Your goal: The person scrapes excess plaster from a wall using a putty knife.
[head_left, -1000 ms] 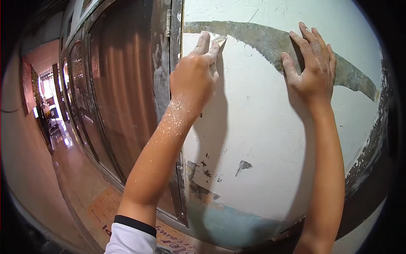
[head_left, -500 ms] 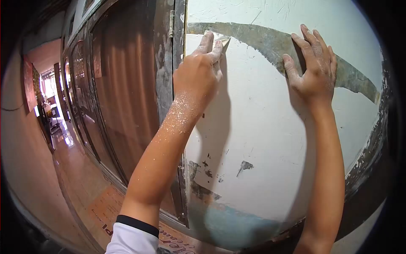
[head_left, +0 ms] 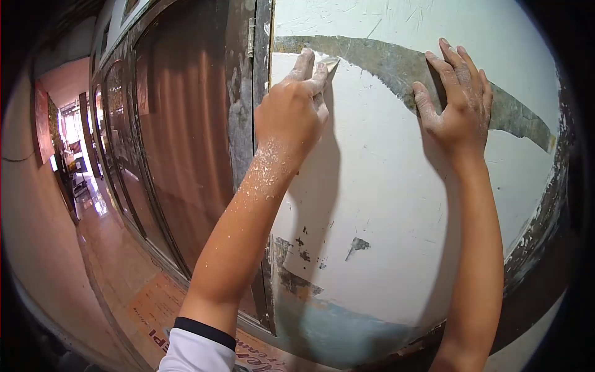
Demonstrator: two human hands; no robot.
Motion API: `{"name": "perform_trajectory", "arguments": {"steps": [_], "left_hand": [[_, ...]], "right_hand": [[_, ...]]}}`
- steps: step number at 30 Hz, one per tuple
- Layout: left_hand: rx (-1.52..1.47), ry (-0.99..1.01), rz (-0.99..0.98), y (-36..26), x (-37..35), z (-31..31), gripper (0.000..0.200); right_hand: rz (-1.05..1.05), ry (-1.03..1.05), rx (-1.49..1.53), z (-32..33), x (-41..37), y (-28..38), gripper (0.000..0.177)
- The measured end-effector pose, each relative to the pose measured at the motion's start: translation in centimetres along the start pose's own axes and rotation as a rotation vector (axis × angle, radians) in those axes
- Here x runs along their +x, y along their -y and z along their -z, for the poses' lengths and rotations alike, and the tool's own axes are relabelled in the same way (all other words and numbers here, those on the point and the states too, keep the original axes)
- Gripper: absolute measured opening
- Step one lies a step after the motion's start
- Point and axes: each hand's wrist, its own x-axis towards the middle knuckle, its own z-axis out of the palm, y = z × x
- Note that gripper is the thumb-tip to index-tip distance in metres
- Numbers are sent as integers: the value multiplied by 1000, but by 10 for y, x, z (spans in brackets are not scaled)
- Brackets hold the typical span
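Observation:
My left hand [head_left: 295,99] is closed on a scraper [head_left: 332,64]; only the pale, pointed end of its blade shows past my fingertips, and the rest is hidden. The blade lies against the wall at the lower border of a bare grey strip [head_left: 365,56], where white paint [head_left: 378,173] begins. Dust and small flakes coat my fingers and left wrist. Over the same strip, farther right, my right hand [head_left: 458,102] rests on the wall with its fingers spread, its fingertips reaching the pale green paint [head_left: 427,25] above.
Left of the wall stands a dark wooden frame with a hinge [head_left: 251,37], and glass with a brown curtain [head_left: 186,124] behind it. Printed cardboard [head_left: 158,304] covers part of the floor. A corridor [head_left: 93,198] runs back on the left. Chipped patches [head_left: 357,245] mark the lower wall.
My left hand and the scraper have shifted slightly down along the paint border. The right hand keeps its place on the wall.

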Motion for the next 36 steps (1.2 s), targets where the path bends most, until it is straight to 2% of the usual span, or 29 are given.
{"name": "perform_trajectory", "arguments": {"steps": [1,2,4,5,8,14,16,19,30,32,36], "left_hand": [[57,114,92,-3,7,3,42],[56,117,91,-4,7,4,42],[-8,87,62,-5,4,6,42],[1,-42,-31,2,-1,-5,42],[16,15,9,-1,3,1,42],[-17,-20,-26,4,-2,-5,41],[38,54,28,1,-2,-1,41],[26,-28,-26,-1,0,-2,40],[2,-1,-4,-2,-5,-6,38],[-5,-67,-54,-1,-5,-7,37],[8,-56,-39,-6,-2,-4,35]], "right_hand": [[18,-8,-19,-4,-1,-4,45],[17,-6,-21,-4,-1,-5,45],[8,2,1,-3,-1,-4,45],[3,5,19,0,0,-2,45],[6,-4,12,-1,1,-2,44],[-5,8,34,2,0,0,44],[-4,-3,32,1,0,-1,44],[19,-12,31,0,0,-3,44],[-14,8,16,1,-1,-2,44],[12,-11,0,-5,-1,-6,44],[11,-27,34,-3,0,-4,45]]}}
